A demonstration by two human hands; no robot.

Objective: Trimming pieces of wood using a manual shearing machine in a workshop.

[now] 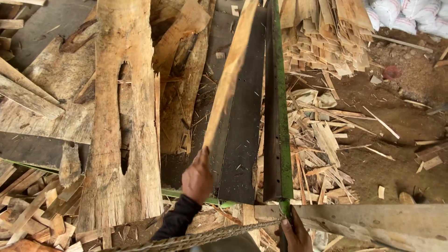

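1. Nearest the camera, at about 6 o'clock in the view, the right hand sits low at the bottom edge, its fingers curled round the near end of a green-edged metal rail; the grip looks closed on it, though part of the hand is cut off by the edge of the view.
2. Just beside that hand, a pale plank lies crosswise from 5 o'clock out to the right edge, and a toothed saw band runs along the bottom from 7 o'clock towards the hand.
3. A little further on, near centre at 7 o'clock, the left hand, in a dark sleeve, is raised with its fingertips touching the near end of a long thin wooden strip; whether it grips or only presses cannot be told.
4. The strip stretches away towards 12 o'clock, lying over a dark flat table beside the rail.
5. At 9 o'clock a broad rough slab with a long split hole lies lengthwise, other bark-edged slabs around it.
6. At 3 o'clock, offcuts and splinters litter the dirt floor.
7. Farthest, at 1 o'clock, a stack of thin cut strips is heaped, with white sacks behind it.
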